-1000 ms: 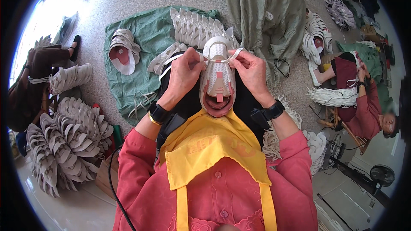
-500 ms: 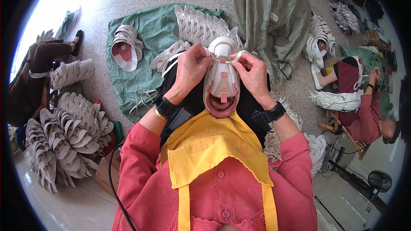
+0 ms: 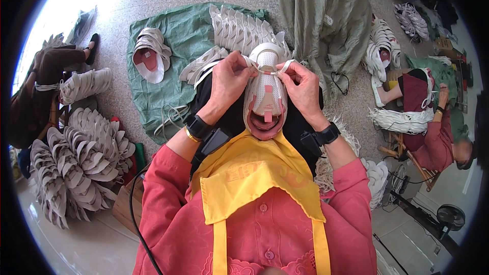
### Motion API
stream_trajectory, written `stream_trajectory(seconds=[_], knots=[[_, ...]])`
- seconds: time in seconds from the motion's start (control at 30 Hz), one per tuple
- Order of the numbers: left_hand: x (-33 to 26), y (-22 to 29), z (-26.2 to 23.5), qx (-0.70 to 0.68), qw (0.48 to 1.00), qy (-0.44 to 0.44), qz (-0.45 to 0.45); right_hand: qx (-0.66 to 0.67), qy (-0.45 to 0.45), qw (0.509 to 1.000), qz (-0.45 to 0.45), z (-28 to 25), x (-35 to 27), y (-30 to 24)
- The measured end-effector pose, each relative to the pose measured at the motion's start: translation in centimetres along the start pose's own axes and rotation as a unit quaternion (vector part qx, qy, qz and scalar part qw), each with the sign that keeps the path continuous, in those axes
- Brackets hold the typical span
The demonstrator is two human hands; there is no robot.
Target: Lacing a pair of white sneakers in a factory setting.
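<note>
white lace (image 3: 270,71) is pinched at both ends by the fingers of the left hand (image 3: 227,82) and the right hand (image 3: 304,90), closed narrow on it, just above the middle of the frame. it is drawn across the toe end of a pale shoe (image 3: 266,101) held upright on the lap. if the pull is uneven, the lace could probably slip from one eyelet. the unsupported shoe could also tip toward the yellow apron (image 3: 254,181).
</note>
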State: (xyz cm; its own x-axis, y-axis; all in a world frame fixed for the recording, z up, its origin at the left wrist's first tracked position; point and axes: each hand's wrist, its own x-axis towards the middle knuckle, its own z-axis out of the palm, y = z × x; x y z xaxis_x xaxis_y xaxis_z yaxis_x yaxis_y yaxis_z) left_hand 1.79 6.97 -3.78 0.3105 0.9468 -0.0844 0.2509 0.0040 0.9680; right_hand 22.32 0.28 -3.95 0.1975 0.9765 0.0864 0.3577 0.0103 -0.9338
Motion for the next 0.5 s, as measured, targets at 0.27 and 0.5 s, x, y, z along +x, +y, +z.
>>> stream_trajectory(seconds=[0.27,0.5], knots=[[-0.7,0.5,0.8,0.061,0.996,0.054,0.042,0.001,0.004,1.0,0.006,0.0,-0.1,-0.2],[-0.4,0.6,0.8,0.115,0.989,0.015,0.097,0.007,-0.004,1.0,0.019,0.0,0.1,0.1]])
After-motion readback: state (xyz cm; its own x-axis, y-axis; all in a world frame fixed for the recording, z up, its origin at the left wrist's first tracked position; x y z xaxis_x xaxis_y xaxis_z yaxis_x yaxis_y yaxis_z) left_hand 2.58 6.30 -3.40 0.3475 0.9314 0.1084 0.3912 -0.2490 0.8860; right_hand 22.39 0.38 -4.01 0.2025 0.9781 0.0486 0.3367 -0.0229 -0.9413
